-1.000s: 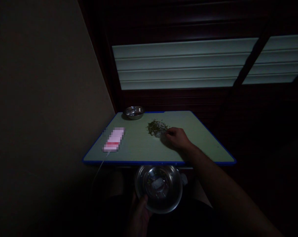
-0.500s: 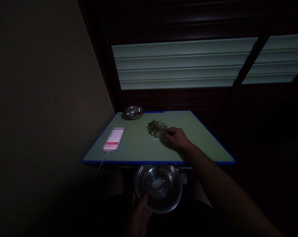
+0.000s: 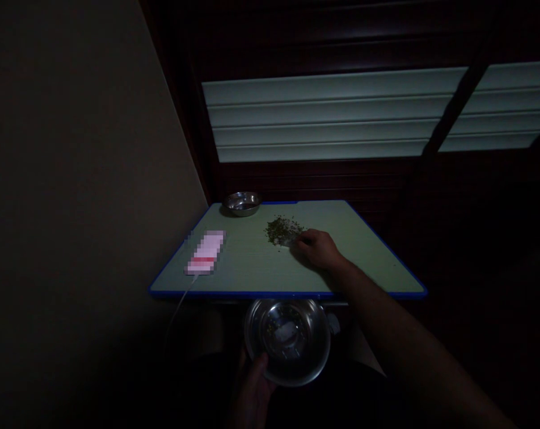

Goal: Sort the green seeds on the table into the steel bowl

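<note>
Holding the right hand [image 3: 322,249] low over a pale green, flat table top [image 3: 234,268] with a blue edge, at the near right side of a loose heap of tiny green-brown bits [image 3: 276,228]. Finding the heap just left of the fingertips and a little farther out, near the middle of the table top. Bending the fingers in close to the thumb, next to a small, whitish, see-through patch [image 3: 288,241] in the near part of the heap. Cannot tell if pinching that patch or only touching the bits; too dark and small.

Much nearer to the heap with the right hand than with the left hand [image 3: 254,387]. Gripping a wide, round, shiny steel bowl [image 3: 312,363] with the left, thumb over the near left rim, other fingers mostly hidden. Holding it low, just by the front edge of the table top, mouth up.

For the heap, no clear long way: roughly round, with stray bits about it, so pointing nowhere. For the patch, perhaps leading left from the fingertips, but too faint to be sure.

At the far left corner, a smaller, round, shiny metal bowl [image 3: 243,211]. Nearer, a pink-and-white, flat, phone-like thing [image 3: 206,253], slanting from near left to far right, with a thin white cord [image 3: 178,307].
</note>
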Demonstrator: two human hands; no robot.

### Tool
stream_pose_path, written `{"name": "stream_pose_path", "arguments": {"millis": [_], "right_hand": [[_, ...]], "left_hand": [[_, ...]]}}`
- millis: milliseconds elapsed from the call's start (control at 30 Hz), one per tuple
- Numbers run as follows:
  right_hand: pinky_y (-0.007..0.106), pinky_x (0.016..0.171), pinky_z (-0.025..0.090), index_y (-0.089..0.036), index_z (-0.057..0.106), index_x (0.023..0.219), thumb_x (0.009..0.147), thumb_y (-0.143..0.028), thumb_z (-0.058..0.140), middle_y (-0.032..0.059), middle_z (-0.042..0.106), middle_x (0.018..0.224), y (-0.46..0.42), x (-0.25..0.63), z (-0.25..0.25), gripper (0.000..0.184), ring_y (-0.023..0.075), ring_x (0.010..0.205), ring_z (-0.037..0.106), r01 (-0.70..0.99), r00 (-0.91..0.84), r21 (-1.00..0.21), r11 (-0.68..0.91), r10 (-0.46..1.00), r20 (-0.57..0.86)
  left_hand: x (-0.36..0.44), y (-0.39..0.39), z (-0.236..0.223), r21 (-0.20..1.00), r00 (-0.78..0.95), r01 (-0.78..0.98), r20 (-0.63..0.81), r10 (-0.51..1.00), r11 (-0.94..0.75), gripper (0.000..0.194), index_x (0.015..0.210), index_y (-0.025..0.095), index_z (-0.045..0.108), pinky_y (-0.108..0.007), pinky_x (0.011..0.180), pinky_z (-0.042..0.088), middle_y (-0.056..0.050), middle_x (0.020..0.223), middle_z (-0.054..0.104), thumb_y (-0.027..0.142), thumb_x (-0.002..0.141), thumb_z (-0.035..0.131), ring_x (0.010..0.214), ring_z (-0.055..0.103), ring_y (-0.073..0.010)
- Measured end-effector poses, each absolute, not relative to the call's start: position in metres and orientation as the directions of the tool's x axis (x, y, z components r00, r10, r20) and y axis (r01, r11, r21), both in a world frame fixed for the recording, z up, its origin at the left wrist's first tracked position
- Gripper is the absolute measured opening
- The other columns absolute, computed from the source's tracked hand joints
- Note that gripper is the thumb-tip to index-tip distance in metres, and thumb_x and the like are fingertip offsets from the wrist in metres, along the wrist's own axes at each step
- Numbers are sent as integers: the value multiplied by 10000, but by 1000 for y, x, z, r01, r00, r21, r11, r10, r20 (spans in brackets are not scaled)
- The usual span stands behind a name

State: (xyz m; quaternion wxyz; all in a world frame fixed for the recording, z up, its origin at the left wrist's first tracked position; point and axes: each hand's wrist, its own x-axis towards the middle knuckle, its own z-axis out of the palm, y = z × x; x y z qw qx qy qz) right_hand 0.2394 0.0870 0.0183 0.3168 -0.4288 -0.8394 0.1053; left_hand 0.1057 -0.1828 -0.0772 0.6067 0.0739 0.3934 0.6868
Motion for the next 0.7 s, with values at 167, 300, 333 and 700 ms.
{"name": "stream_pose_path", "arguments": {"millis": [167,300,333,700], "right_hand": [[268,700,433,-174,760,812,808,-222,600,68,730,829,87,239,17,166,173,754,628,619,-435,-479,623,779,452],[260,699,437,-172,760,813,798,-226,608,58,727,827,88,238,15,161,161,739,625,576,-446,-505,643,765,465],[257,701,439,-173,759,819,796,-228,610,55,727,831,88,238,15,162,157,736,623,565,-449,-513,646,762,466],[242,654,407,-153,739,754,772,-211,592,37,714,741,85,239,19,159,144,683,597,590,-431,-536,604,797,423]], "left_hand": [[105,-184,-79,615,-244,-787,-385,890,50,715,1455,409,403,-492,1090,395,-46,1416,603,337,810,701,1318,512,-308],[105,-184,-81,598,-246,-800,-398,884,46,729,1459,410,393,-477,1089,398,-36,1386,628,333,805,706,1305,526,-298],[105,-184,-81,597,-245,-801,-401,883,49,727,1458,411,393,-476,1088,399,-35,1380,632,332,806,705,1303,528,-296],[105,-183,-79,611,-241,-790,-373,896,42,738,1475,400,359,-494,1092,396,-49,1446,571,336,819,690,1334,493,-314]]}}
